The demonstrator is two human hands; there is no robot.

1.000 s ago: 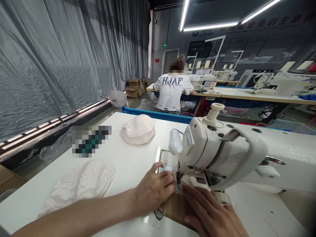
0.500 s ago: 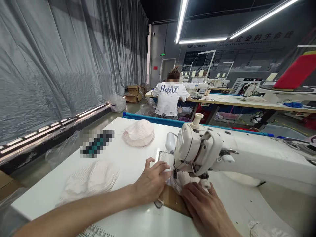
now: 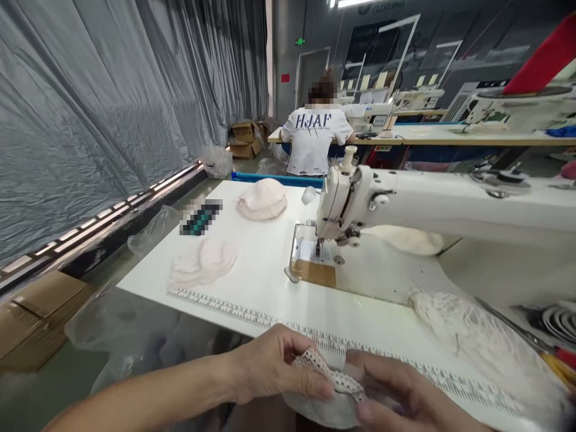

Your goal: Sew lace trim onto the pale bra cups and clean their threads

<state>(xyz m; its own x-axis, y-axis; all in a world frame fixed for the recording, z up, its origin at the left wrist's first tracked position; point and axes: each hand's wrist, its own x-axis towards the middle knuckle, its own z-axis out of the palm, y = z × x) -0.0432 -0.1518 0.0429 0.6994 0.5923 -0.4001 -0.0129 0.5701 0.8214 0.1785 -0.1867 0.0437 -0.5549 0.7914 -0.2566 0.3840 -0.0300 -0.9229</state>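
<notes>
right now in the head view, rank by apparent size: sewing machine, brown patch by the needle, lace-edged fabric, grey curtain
1. Grey curtain
2. Sewing machine
3. Lace-edged fabric, partly covered
4. Brown patch

Far beyond the left hand point(image 3: 279, 375), a shirt point(image 3: 310, 147) reads "HJAF" across its back, the smaller line beneath too blurred to read. Farther off that way glows a green sign point(image 3: 300, 42), illegible. Far beyond the right hand point(image 3: 405, 390), the wall point(image 3: 319, 30) shows "CLOTHING". Just past both hands, the ruler's point(image 3: 234, 309) numbers are too small.
</notes>
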